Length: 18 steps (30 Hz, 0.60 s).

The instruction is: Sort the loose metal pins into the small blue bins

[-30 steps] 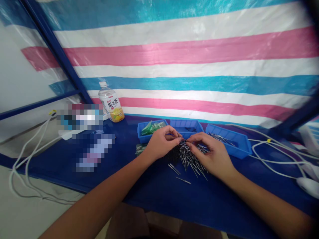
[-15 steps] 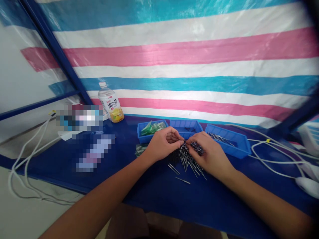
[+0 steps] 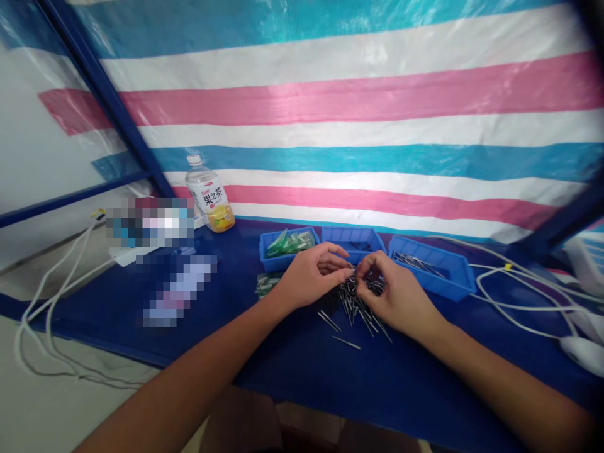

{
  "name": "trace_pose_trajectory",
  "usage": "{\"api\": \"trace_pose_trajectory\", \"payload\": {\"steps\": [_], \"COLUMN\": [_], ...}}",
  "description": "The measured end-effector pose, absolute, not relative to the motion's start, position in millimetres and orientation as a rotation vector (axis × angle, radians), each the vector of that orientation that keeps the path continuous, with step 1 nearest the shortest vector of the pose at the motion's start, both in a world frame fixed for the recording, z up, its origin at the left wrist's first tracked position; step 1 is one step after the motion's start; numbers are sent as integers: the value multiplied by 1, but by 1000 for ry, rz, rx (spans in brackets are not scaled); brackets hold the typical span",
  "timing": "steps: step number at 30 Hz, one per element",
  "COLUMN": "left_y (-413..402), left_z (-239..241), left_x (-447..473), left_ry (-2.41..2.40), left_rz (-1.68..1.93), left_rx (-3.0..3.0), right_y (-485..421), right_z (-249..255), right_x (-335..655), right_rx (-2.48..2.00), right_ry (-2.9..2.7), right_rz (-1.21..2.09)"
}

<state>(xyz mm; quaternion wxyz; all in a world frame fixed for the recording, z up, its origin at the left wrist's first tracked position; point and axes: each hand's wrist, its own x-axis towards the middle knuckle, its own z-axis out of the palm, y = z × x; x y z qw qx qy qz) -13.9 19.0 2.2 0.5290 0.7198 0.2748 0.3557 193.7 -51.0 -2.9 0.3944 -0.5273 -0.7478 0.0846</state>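
Over a loose pile of silver pop rivets (image 3: 356, 308), my two hands meet almost fingertip to fingertip. My left hand (image 3: 314, 272) pinches a tiny bright piece between thumb and fingers; it looks like a pop rivet, mostly hidden. My right hand (image 3: 399, 292) has its thumb and forefinger curled into a ring, and whatever lies at their tips is too small to make out. A few single rivets (image 3: 346, 342) lie on the blue tabletop (image 3: 302, 365) in front of the pile.
Behind my hands stand a blue bin with green packets (image 3: 290, 242), a blue bin with dark pieces (image 3: 353, 238) and a blue bin with thin rods (image 3: 431, 277). A drink bottle (image 3: 210, 195) is back left. White cables (image 3: 519, 305) run along the right.
My right hand's fingertips have drawn slightly apart from my left and curled into a rounder pinch. My left hand has shifted slightly right. The pile and bins look unchanged.
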Motion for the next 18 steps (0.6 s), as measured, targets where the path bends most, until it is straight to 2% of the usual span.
{"api": "trace_pose_trajectory", "payload": {"steps": [4, 9, 18], "left_y": [17, 14, 21], "left_z": [8, 7, 1], "left_x": [-16, -17, -15], "left_ry": [692, 671, 623], "left_rz": [799, 694, 827], "left_rx": [1821, 1883, 1860], "right_y": [-50, -52, -48], "right_z": [0, 3, -3], "right_x": [196, 197, 199], "right_rx": [-1313, -1311, -1207], "right_ry": [-1848, -1876, -1974], "right_rz": [273, 128, 94]}}
